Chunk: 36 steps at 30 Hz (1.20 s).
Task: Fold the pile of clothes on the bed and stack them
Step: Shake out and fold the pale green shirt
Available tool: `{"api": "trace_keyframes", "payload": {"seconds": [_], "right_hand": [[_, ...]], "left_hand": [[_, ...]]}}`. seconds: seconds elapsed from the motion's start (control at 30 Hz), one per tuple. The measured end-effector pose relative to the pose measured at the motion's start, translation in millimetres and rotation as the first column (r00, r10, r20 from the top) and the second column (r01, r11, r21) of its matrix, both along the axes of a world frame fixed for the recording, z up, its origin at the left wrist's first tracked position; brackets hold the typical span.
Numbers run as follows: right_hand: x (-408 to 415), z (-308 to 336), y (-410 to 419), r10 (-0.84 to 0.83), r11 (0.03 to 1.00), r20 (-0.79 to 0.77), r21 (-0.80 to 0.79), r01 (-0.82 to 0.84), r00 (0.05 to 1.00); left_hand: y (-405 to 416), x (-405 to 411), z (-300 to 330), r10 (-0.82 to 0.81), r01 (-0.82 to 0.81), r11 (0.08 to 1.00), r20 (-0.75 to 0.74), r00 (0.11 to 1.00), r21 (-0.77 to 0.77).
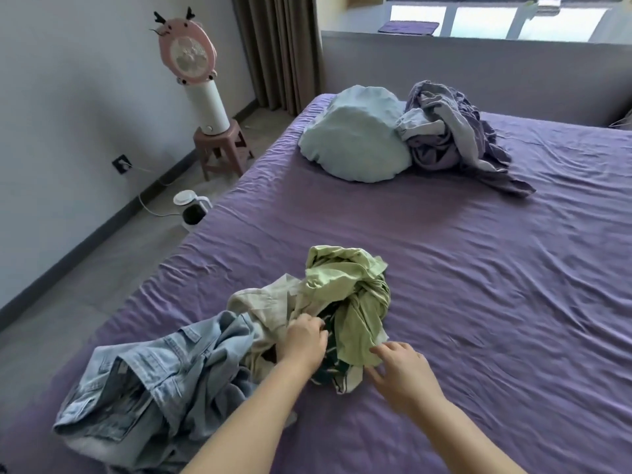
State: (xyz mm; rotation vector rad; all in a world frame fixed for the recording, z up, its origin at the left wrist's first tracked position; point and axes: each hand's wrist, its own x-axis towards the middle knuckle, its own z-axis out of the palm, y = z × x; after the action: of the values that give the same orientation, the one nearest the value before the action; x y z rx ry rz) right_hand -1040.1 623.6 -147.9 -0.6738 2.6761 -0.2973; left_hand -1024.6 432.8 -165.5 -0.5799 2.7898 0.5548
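Observation:
A jumbled pile of clothes lies on the near part of the purple bed (478, 268). It holds a light green garment (345, 289), a beige garment (263, 307), a dark green and white striped piece (330, 369) and a light blue denim jacket (147, 388) at the left. My left hand (304, 340) reaches into the middle of the pile with fingers curled into the dark striped cloth. My right hand (400, 371) has its fingers spread, the fingertips touching the lower edge of the light green garment.
A pale blue pillow (355, 138) and a crumpled purple-grey blanket (455, 131) lie at the far end of the bed. On the floor at left stand a white kettle (191, 208) and a pink stool (222, 148) carrying a fan (191, 59).

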Motion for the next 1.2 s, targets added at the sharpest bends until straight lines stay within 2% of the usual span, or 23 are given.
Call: {"api": "trace_keyframes", "payload": {"seconds": [0.13, 0.23, 0.37, 0.43, 0.53, 0.73, 1.0, 1.1, 1.2], "right_hand": [[-18, 1, -18, -0.064, 0.995, 0.000, -0.079, 0.064, 0.998], [-24, -2, -12, -0.081, 0.989, 0.043, -0.124, 0.086, 0.996], [-31, 3, 9, -0.078, 0.974, 0.083, -0.205, 0.093, 0.994], [-35, 12, 18, -0.121, 0.957, 0.077, -0.256, 0.137, 0.990], [-42, 37, 19, -0.164, 0.939, 0.029, -0.301, 0.166, 0.986], [-51, 89, 15, -0.202, 0.893, 0.006, -0.410, 0.187, 0.979], [-13, 160, 68, -0.302, 0.805, 0.021, -0.530, 0.267, 0.953], [3, 185, 96, -0.327, 0.720, 0.030, -0.639, 0.270, 0.944], [20, 209, 121, -0.291, 0.664, 0.018, -0.716, 0.215, 0.957]], "left_hand": [[-20, -63, -3, 0.053, -0.050, 0.998, -0.103, 0.993, 0.038], [-28, -91, -10, 0.077, -0.074, 0.995, -0.048, 0.996, 0.061], [-40, -106, -7, -0.015, 0.010, 0.994, -0.047, 0.999, -0.105], [-38, -111, 8, -0.005, 0.009, 1.000, -0.128, 0.992, 0.028], [-22, -116, 55, 0.072, 0.021, 0.925, -0.230, 0.971, 0.380], [23, -105, 160, 0.040, 0.223, 0.707, -0.352, 0.935, 0.672], [97, -61, 327, 0.171, 0.415, 0.520, -0.567, 0.806, 0.747], [124, -37, 378, 0.211, 0.454, 0.493, -0.608, 0.765, 0.742], [148, -11, 419, 0.244, 0.475, 0.502, -0.646, 0.723, 0.722]]}}
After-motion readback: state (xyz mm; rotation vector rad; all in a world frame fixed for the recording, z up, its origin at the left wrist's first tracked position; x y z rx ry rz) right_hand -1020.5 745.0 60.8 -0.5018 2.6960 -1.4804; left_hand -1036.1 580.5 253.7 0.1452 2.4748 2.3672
